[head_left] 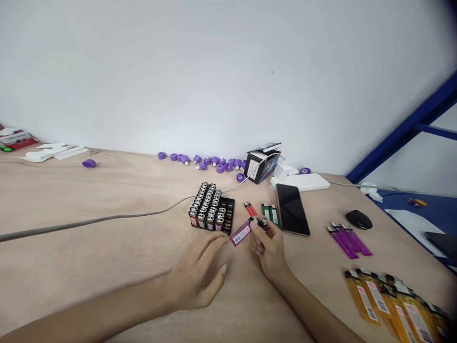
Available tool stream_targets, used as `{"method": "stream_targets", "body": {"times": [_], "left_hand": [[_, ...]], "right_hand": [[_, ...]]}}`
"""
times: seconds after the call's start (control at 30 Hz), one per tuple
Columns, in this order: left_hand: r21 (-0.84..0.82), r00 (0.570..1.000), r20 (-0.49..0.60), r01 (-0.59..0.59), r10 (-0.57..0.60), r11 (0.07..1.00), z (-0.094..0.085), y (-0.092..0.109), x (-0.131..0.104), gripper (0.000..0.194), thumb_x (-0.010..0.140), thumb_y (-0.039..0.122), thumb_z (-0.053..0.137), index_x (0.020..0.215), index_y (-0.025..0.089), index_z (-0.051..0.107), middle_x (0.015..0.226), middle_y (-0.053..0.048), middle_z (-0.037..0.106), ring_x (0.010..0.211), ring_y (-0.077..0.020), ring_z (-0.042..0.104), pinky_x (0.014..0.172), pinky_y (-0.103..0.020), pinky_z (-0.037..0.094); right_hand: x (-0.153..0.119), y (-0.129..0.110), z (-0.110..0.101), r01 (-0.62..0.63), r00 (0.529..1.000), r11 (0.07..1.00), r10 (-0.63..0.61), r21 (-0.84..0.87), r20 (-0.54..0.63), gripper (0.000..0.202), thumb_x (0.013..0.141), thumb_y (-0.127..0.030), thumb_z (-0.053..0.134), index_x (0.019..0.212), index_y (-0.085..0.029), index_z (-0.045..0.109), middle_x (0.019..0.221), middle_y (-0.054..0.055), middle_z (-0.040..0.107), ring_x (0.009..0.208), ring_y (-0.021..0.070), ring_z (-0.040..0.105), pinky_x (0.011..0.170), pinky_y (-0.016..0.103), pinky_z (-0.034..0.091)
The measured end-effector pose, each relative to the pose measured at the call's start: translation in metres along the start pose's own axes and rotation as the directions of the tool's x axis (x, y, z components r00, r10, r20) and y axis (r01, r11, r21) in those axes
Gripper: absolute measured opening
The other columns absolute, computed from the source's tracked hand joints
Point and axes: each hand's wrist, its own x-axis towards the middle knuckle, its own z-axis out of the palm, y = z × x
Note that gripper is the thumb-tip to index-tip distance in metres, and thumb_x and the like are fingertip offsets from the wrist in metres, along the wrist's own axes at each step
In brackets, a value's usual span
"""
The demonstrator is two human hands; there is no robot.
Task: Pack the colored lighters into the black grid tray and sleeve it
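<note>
Head view: pinching a purple lighter (241,232) by its top in the right hand (272,250), slanting its length toward the loosely spread left hand (196,271), near the black tray (230,206).

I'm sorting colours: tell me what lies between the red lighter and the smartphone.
Two green lighters lie between them, side by side, in the head view.

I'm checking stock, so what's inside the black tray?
The black tray holds upright lighters in rows, with bare slots showing at its right. Slots under the lighters are hidden.
</note>
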Motion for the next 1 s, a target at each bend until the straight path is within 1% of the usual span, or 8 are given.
{"method": "stream_targets", "body": {"times": [0.03, 0.1, 0.17, 0.23, 0.37, 0.47, 0.77, 1.0], "left_hand": [[0.156, 0.994, -0.029, -0.097, 0.102, 0.983, -0.004, -0.004, 0.003, 0.061, 0.085, 0.013, 0.055, 0.143, 0.016, 0.036, 0.138, -0.022, 0.046, 0.128, -0.0333, 0.045, 0.105, -0.048, 0.038], [0.398, 0.982, -0.043, -0.154, 0.186, 0.904, -0.009, -0.014, 0.009, 0.063, 0.085, 0.016, 0.056, 0.145, 0.014, 0.036, 0.147, -0.025, 0.037, 0.136, -0.0383, 0.037, 0.108, -0.054, 0.032], [0.539, 0.987, -0.034, -0.114, 0.157, 0.835, -0.009, -0.023, 0.016, 0.063, 0.086, 0.021, 0.056, 0.145, 0.013, 0.036, 0.152, -0.026, 0.031, 0.140, -0.0414, 0.031, 0.111, -0.059, 0.025], [0.599, 0.994, -0.013, -0.079, 0.108, 0.797, -0.006, -0.031, 0.020, 0.062, 0.089, 0.027, 0.055, 0.146, 0.011, 0.037, 0.153, -0.026, 0.033, 0.141, -0.0418, 0.029, 0.112, -0.061, 0.020], [0.631, 0.999, 0.017, -0.047, 0.046, 0.774, 0.001, -0.039, 0.020, 0.061, 0.091, 0.029, 0.053, 0.147, 0.010, 0.037, 0.150, -0.024, 0.039, 0.142, -0.0398, 0.028, 0.114, -0.059, 0.017], [0.648, 0.998, 0.025, -0.066, 0.065, 0.759, 0.003, -0.041, 0.018, 0.059, 0.089, 0.025, 0.054, 0.144, 0.009, 0.040, 0.150, -0.024, 0.039, 0.143, -0.0400, 0.027, 0.114, -0.060, 0.018], [0.652, 0.998, 0.023, -0.063, 0.064, 0.756, 0.004, -0.041, 0.017, 0.055, 0.089, 0.024, 0.055, 0.140, 0.009, 0.042, 0.149, -0.025, 0.040, 0.142, -0.0411, 0.028, 0.112, -0.062, 0.019], [0.648, 0.999, -0.031, 0.000, 0.026, 0.761, 0.007, -0.039, 0.021, 0.057, 0.089, 0.026, 0.053, 0.143, 0.011, 0.041, 0.145, -0.023, 0.045, 0.138, -0.0390, 0.034, 0.112, -0.059, 0.021]], "right_hand": [[0.006, 0.000, -0.001, 0.054, 0.996, 0.998, -0.056, -0.031, -0.063, 0.030, 0.076, -0.045, 0.075, 0.084, -0.022, 0.057, 0.046, -0.013, 0.032, 0.037, 0.0058, 0.019, 0.035, 0.020, 0.015], [0.016, -0.001, -0.002, 0.178, 0.970, 0.967, -0.203, -0.181, -0.131, 0.028, 0.079, -0.047, 0.070, 0.083, -0.022, 0.059, 0.048, -0.010, 0.037, 0.039, 0.0079, 0.026, 0.036, 0.021, 0.020], [0.026, -0.003, 0.002, 0.273, 0.937, 0.905, -0.328, -0.327, -0.124, 0.026, 0.082, -0.045, 0.068, 0.081, -0.020, 0.062, 0.054, -0.006, 0.045, 0.045, 0.0102, 0.035, 0.041, 0.023, 0.028], [0.035, -0.004, 0.008, 0.320, 0.919, 0.863, -0.382, -0.392, -0.091, 0.023, 0.081, -0.042, 0.069, 0.078, -0.020, 0.063, 0.061, -0.003, 0.053, 0.053, 0.0122, 0.043, 0.049, 0.024, 0.036], [0.052, -0.002, 0.024, 0.360, 0.917, 0.833, -0.399, -0.420, -0.007, 0.020, 0.080, -0.039, 0.068, 0.078, -0.019, 0.065, 0.066, -0.002, 0.060, 0.061, 0.0145, 0.050, 0.057, 0.026, 0.042], [0.060, 0.001, 0.031, 0.373, 0.919, 0.825, -0.390, -0.426, 0.049, 0.021, 0.080, -0.040, 0.068, 0.081, -0.019, 0.067, 0.068, -0.001, 0.062, 0.061, 0.0150, 0.052, 0.059, 0.026, 0.043], [0.063, 0.008, 0.033, 0.386, 0.922, 0.813, -0.345, -0.436, 0.173, 0.021, 0.082, -0.040, 0.068, 0.083, -0.018, 0.070, 0.073, 0.000, 0.068, 0.066, 0.0167, 0.059, 0.063, 0.027, 0.046], [0.063, 0.010, 0.036, 0.408, 0.912, 0.800, -0.338, -0.439, 0.232, 0.017, 0.081, -0.035, 0.069, 0.082, -0.019, 0.073, 0.073, 0.001, 0.072, 0.066, 0.0186, 0.063, 0.064, 0.028, 0.049]]}}
